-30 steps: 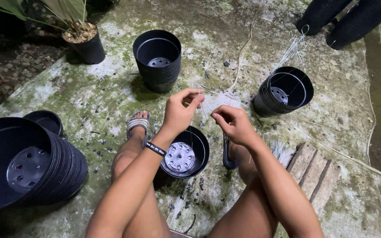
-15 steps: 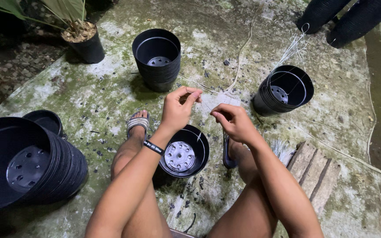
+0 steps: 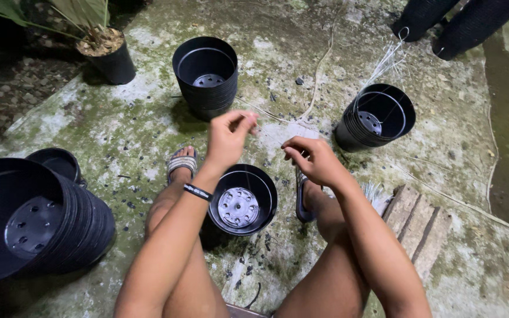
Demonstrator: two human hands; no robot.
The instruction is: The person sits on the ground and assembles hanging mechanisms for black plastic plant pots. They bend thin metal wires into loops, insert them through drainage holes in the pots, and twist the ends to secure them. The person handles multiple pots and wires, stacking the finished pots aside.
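Note:
My left hand is raised above a black plastic pot that stands between my feet, its fingertips pinched on a thin clear line. My right hand sits just to the right at the same height, fingers curled and pinched on the same line. The line is fine and hard to follow between the hands. A dark band circles my left wrist.
A stack of black pots stands ahead. A pot with wire hangers is at the right. A large stack of pots lies on its side at the left. A potted plant is far left, wooden slats at the right.
Both hands have stayed over the pot between my feet; the left hand's fingers have shifted slightly on the line.

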